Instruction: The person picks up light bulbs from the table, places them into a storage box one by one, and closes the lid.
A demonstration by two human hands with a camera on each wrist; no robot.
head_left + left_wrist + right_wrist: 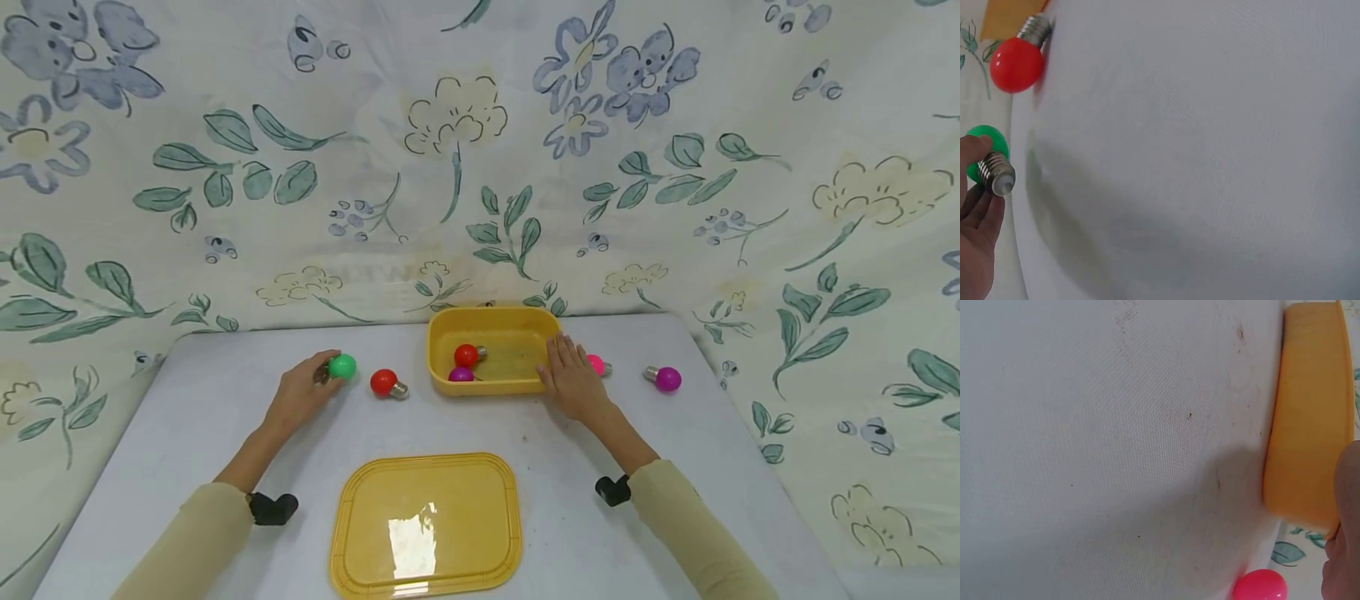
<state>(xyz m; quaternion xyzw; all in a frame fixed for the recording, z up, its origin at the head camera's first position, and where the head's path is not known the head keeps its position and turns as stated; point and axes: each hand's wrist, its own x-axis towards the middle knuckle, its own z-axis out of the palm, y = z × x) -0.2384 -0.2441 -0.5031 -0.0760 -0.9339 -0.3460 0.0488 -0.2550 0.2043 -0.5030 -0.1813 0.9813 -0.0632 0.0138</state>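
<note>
In the head view my left hand point(303, 387) pinches a green light bulb point(342, 367) on the left of the table. Its thumb lies on the green globe in the left wrist view, and the bulb's metal screw base point(997, 175) points out of the grip. My right hand point(573, 383) rests with straight fingers on the right end of a deep yellow plastic container point(517, 387). A red bulb point(466, 356) and a purple bulb point(461, 374) lie inside that container, at its left. Another red bulb point(383, 383) lies on the table between my left hand and the container.
Beside my right hand is a pink bulb point(596, 364), partly hidden by the fingers. Farther right lies a purple bulb point(667, 380). A flat yellow lid point(423, 521) lies near the front of the white table point(570, 542). Floral cloth point(465, 192) hangs behind.
</note>
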